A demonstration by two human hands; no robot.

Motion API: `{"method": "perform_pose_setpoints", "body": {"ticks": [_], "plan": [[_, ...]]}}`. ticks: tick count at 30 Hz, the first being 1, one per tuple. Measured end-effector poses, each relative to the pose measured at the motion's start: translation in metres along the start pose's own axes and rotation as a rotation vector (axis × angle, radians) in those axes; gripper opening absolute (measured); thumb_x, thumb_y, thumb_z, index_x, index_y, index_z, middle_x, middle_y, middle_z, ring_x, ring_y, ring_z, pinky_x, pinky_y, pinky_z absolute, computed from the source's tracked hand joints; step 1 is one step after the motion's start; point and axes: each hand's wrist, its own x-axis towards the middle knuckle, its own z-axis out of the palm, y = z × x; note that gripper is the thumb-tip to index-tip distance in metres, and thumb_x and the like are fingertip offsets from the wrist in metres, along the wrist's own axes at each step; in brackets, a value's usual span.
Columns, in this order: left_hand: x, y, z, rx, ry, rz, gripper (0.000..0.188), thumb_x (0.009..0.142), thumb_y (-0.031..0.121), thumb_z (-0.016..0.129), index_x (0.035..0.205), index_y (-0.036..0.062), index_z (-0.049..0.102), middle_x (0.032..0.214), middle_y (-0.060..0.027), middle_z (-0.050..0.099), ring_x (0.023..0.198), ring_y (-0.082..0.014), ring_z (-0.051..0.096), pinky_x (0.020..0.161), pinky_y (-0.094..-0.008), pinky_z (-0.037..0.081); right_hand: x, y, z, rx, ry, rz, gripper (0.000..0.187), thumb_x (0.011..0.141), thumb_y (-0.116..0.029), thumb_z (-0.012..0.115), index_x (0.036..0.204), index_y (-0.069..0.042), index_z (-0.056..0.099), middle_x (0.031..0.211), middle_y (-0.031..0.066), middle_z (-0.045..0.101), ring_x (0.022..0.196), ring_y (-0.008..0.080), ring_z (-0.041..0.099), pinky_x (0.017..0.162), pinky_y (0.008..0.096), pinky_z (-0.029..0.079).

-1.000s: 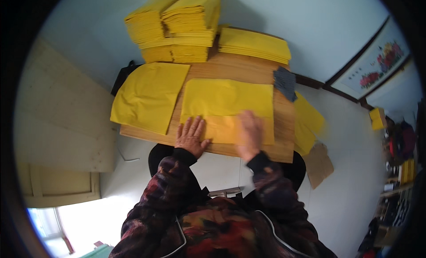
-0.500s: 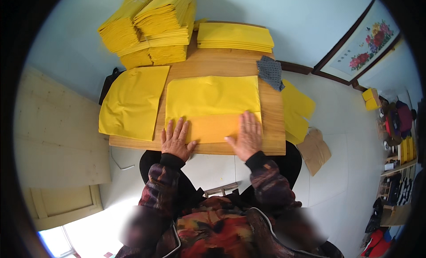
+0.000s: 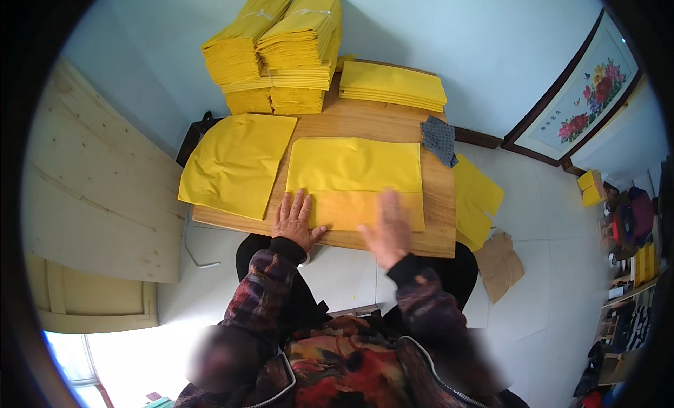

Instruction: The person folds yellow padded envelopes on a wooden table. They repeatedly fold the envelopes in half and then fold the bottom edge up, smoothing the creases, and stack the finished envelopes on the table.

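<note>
Yellow sheet point(image 3: 354, 162): lower band point(image 3: 344, 211) seemingly folded; left hand point(image 3: 292, 222) flat there, fingers spread; right hand point(image 3: 390, 234) blurred, cannot tell fingers. Wrinkled piece point(image 3: 242, 166) beside, unfolded.

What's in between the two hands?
In the head view, the orange-yellow lower band of the flat, rectangular yellow sheet lies between the left hand and the blurred right hand.

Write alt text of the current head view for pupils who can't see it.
A person's bare left hand rests on the lower left of a flat yellow sheet with an orange-tinted band, on a brown wooden table; the blurred right hand is over the band. A wrinkled yellow sheet lies left, a grey textured cloth right, tied yellow bundles behind.
</note>
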Motion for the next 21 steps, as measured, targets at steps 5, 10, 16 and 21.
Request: {"method": "perform_pose_setpoints", "body": {"ticks": [5, 10, 16, 21], "plan": [[0.002, 0.0, -0.002, 0.002, -0.044, -0.029, 0.085, 0.081, 0.066, 0.049, 0.144, 0.0119, 0.029, 0.153, -0.0074, 0.021, 0.141, -0.0325, 0.013, 0.113, -0.0462, 0.013, 0.009, -0.037, 0.028, 0.03, -0.159, -0.107, 0.082, 0.086, -0.046, 0.056, 0.144, -0.001, 0.021, 0.154, 0.0142, 0.012, 0.142, 0.0288, 0.009, 0.114, 0.0471, 0.008], [-0.001, -0.002, -0.002, -0.002, -0.016, -0.009, 0.086, 0.08, 0.059, 0.057, 0.144, 0.0107, 0.028, 0.152, -0.0092, 0.023, 0.141, -0.0321, 0.014, 0.113, -0.0442, 0.015, -0.009, 0.038, 0.014, -0.061, -0.092, 0.074, 0.091, 0.083, -0.053, 0.056, 0.146, -0.002, 0.015, 0.155, 0.0129, 0.007, 0.143, 0.0288, 0.004, 0.115, 0.0442, 0.005], [0.002, 0.002, -0.022, 0.012, -0.132, -0.034, 0.089, 0.079, 0.059, 0.059, 0.145, 0.0099, 0.025, 0.153, -0.0096, 0.019, 0.141, -0.0299, 0.014, 0.113, -0.0445, 0.016, -0.019, 0.079, -0.023, -0.08, -0.126, 0.258, 0.082, 0.083, -0.046, 0.059, 0.143, -0.002, 0.024, 0.153, 0.0136, 0.016, 0.142, 0.0309, 0.009, 0.114, 0.0456, 0.007], [-0.011, 0.01, -0.033, 0.055, -0.154, 0.007, 0.099, 0.069, 0.06, 0.068, 0.144, 0.0098, 0.028, 0.15, -0.013, 0.023, 0.139, -0.0311, 0.019, 0.111, -0.047, 0.018, -0.067, 0.059, -0.042, 0.287, -0.122, 0.187, 0.066, 0.084, -0.021, 0.063, 0.139, -0.003, 0.032, 0.135, 0.0222, 0.042, 0.115, 0.0359, 0.051, 0.095, 0.0393, 0.043]]}}
